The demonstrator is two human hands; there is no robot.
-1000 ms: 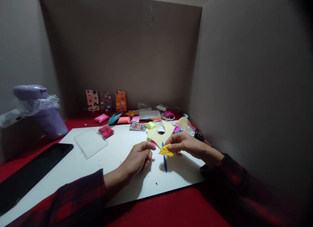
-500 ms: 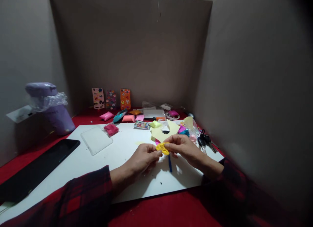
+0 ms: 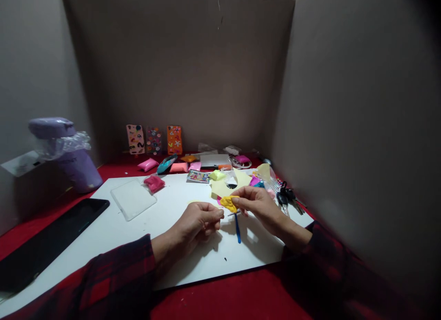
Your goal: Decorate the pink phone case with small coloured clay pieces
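A soft, flattened lump of yellow clay [image 3: 228, 202] hangs above the white board, pinched between the thumb and fingers of my right hand [image 3: 258, 204]. My left hand [image 3: 200, 221] is just left of the clay and apart from it. Its thumb and index fingertip press together; whatever small bit may be between them is hidden. Below my right hand lies a blue modelling tool [image 3: 238, 230] on the board. A pale yellow paper [image 3: 222, 189] with a hole in it lies right behind the clay.
A clear phone case [image 3: 132, 200] and a red clay packet [image 3: 154, 183] lie on the white board [image 3: 165, 265]. Keys [image 3: 291, 198] are at right, a black phone-like slab [image 3: 51, 246] and purple bottle [image 3: 79, 166] at left. Decorated cases [image 3: 174, 140] stand behind.
My left fingers have come off the yellow clay and sit a little apart from it. The clay stays in my right hand and now looks more bunched. The view has shifted slightly.
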